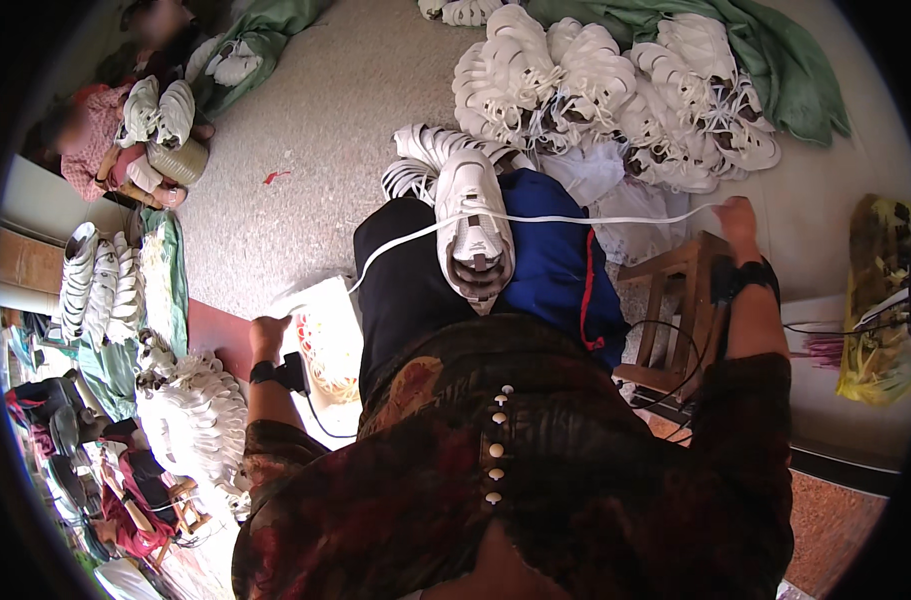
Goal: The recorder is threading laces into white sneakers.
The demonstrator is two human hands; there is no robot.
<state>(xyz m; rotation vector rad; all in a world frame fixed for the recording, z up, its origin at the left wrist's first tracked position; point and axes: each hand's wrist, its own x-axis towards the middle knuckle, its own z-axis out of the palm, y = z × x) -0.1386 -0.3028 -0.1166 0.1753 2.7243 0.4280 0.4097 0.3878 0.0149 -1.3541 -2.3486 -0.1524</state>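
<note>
A white sneaker (472, 205) rests between my thighs, its opening toward me. A long white shoelace (565, 218) crosses its upper and stretches out to both sides. Out to the right, my right hand (738, 222) is closed on one end of the lace. My left hand (268, 338) is closed, lower on the left; the lace runs toward it and fades against a bright white bag (340, 340). Just beyond the sneaker's toe lies a row of white shoe uppers (445, 148).
Piles of white shoes (545, 80) lie ahead on the right, by green cloth (785, 70). A wooden stool (675, 310) stands near my right knee. More shoes (190, 410) are heaped at left. Another person (100, 140) sits far left, near stacked shoes. A yellow bag (870, 320) is far right.
</note>
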